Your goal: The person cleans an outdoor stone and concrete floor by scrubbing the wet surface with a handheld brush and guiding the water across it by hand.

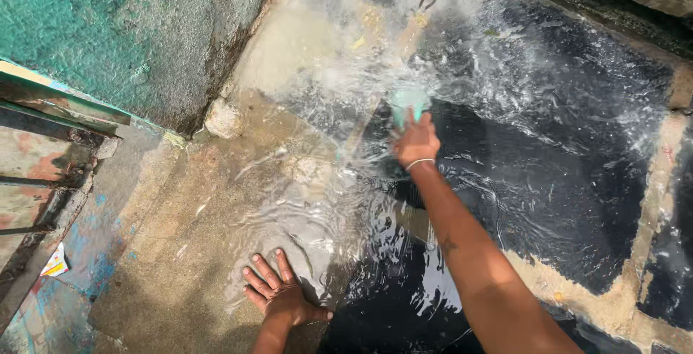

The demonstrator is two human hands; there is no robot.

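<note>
At the bottom centre of the frame, the left hand (280, 298) is laid flat on the wet concrete floor (180, 253), its fingers spread open and nothing held. Just to its right, dark slabs (548, 202) are seen under a thin sheet of water (317, 217), with pale joints running between them. The right arm is stretched up from the lower right corner toward the middle of the frame, a thin bangle (419, 163) being worn at the wrist. The right hand (416, 141) is closed around a small pale green cup (408, 103), held just above centre, from which water is flung outward in a wide spray. Much of the cup is blurred by the splash, so its exact shape cannot be made out. At the left edge, a rusty metal frame (43, 181) is cut off by the border, and a scrap of paper (56, 261) lies below it. Farther up, a stone (223, 118) sits at the foot of a rough green wall (108, 29) in the upper left. A small metal hook (426, 0) is visible near the top centre.
</note>
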